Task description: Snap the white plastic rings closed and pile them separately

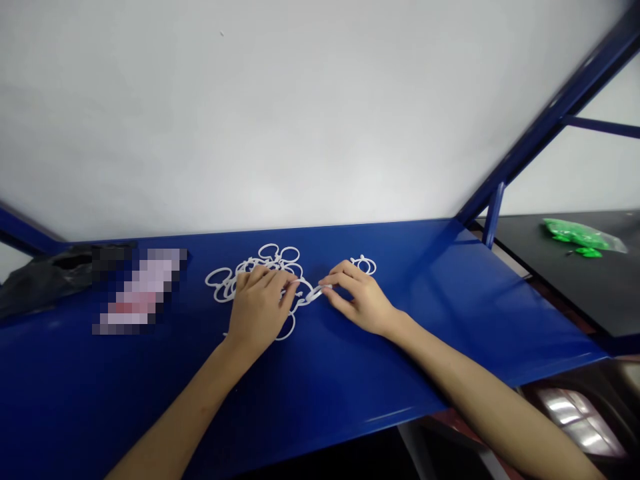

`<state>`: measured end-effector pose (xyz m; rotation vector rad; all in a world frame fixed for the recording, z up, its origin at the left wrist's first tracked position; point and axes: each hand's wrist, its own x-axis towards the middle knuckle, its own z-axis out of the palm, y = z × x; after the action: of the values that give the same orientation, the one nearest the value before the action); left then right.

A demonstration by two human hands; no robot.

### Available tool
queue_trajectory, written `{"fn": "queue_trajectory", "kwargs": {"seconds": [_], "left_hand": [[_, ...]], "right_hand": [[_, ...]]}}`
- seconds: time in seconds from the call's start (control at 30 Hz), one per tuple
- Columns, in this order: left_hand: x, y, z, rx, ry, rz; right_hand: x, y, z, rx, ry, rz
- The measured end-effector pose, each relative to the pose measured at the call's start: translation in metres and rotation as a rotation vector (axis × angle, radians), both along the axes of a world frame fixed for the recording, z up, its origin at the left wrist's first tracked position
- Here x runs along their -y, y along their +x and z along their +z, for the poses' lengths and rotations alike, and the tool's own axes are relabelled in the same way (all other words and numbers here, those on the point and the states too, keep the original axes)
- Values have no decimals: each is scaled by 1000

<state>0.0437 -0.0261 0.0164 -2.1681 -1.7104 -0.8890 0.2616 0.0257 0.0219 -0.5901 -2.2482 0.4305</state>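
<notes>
While the left hand [259, 310] lies over a tangle of white plastic rings [250, 280] on a blue metal surface [320, 393], the right hand [360, 299] works at the tangle's near edge. The left grip has its fingers slightly spread and curved across the rings, and it cannot be told whether they close on any of them. The right grip is pressed together, thumb and fingers pinching a flat white strip [315, 293] that leads toward the tangle, just beside the left fingertips. The left hand covers the tangle's middle, hiding how the rings link there. A small cluster of white rings [363, 265] sits just beyond the right hand, near the surface's far edge.

Further left lies a pixelated packet [140, 290], too blurred to identify, with a black plastic bag [45, 277] beyond it. To the right, a blue steel frame bar [550, 120] rises past a black shelf [565, 287] holding green pieces in a clear bag [583, 237]. A white wall [300, 113] stands behind the surface.
</notes>
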Motion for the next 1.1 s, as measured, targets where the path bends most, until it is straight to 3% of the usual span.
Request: {"fn": "queue_trajectory", "kwargs": {"seconds": [0.27,0.5,0.57,0.7,0.77,0.93,1.1], "left_hand": [[1,-1,2,-32,-21,140],[-1,-5,3,5,-52,165],[0,-3,5,46,9,78],[6,8,5,51,28,-236],[8,14,3,55,20,-305],[8,21,2,345,-23,-337],[6,20,6,791,-358,-224]], "right_hand": [[8,-3,1,45,-10,90],[10,-3,7,-38,36,-81],[10,-3,7,-42,27,-103],[14,-5,6,-66,35,-80],[17,-6,7,-94,39,-38],[19,-8,5,-168,-10,-4],[19,-14,-4,-196,-217,-34]]}}
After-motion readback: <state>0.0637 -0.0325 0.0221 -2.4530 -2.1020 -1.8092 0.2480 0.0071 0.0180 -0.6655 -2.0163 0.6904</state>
